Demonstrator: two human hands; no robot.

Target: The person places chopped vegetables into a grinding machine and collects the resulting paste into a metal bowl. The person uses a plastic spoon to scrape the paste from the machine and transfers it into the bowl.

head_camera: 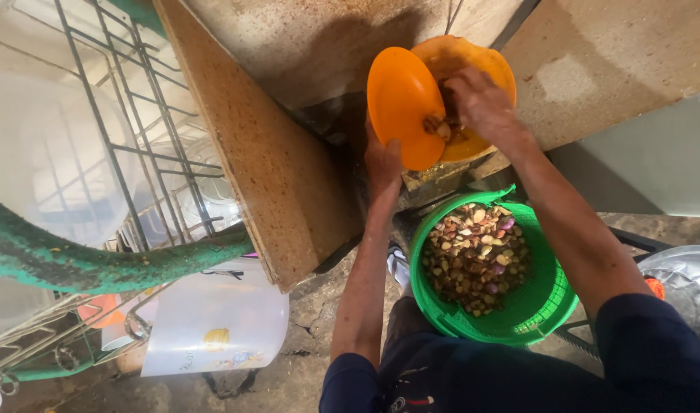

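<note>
My left hand [383, 162] grips the lower edge of an orange plate [399, 103] and holds it tilted up on its edge. Behind it sits a second orange plate or bowl [483, 65] with brown food scraps [440, 128] stuck to it. My right hand [481, 103] reaches into those scraps with fingers bent, touching them. Directly below the plates stands a green perforated basket [552, 298] filled with several brown, cream and purple peelings [476, 256].
A speckled wooden board [266, 160] slants across the middle. A wire rack [136, 130] stands at left over a green pipe [97, 264]. A white plastic container [212, 321] lies on the cracked floor. A grey metal object [682, 287] is at right.
</note>
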